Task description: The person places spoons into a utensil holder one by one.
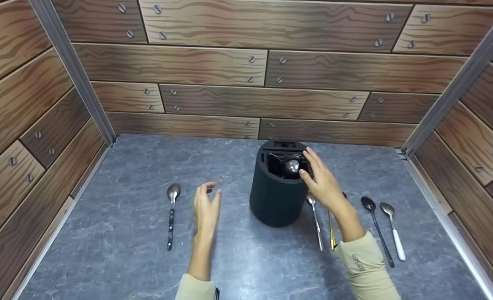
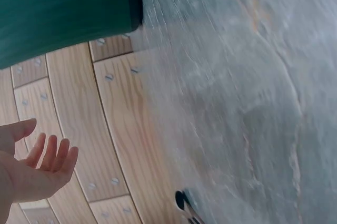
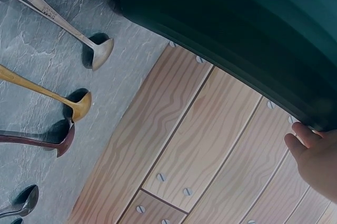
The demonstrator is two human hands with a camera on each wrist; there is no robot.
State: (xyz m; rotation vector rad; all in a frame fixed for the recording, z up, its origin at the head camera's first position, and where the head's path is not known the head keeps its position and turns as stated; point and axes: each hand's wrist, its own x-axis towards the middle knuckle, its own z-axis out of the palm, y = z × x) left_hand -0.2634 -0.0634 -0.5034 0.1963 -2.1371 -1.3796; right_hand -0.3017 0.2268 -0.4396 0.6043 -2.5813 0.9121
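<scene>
A dark green utensil holder (image 1: 277, 196) stands upright on the table, its black slotted top facing up. In its open compartment a shiny rounded spoon bowl (image 1: 292, 166) shows beside a dark one. My right hand (image 1: 322, 183) is at the holder's right rim, fingers fairly straight; the right wrist view has its fingertips right at the holder's edge. My left hand (image 1: 207, 208) is held left of the holder, apart from it, with fingers loosely bent and nothing in them. Left of that hand lies a spoon (image 1: 173, 193) with a dark, spotted handle.
To the right lie a silver spoon (image 1: 315, 223), a gold spoon (image 3: 79, 107), a reddish-dark spoon (image 3: 64, 142), a black spoon (image 1: 378, 229) and a white-handled spoon (image 1: 396, 239). Wood-patterned walls (image 1: 213, 100) enclose the table's back and sides.
</scene>
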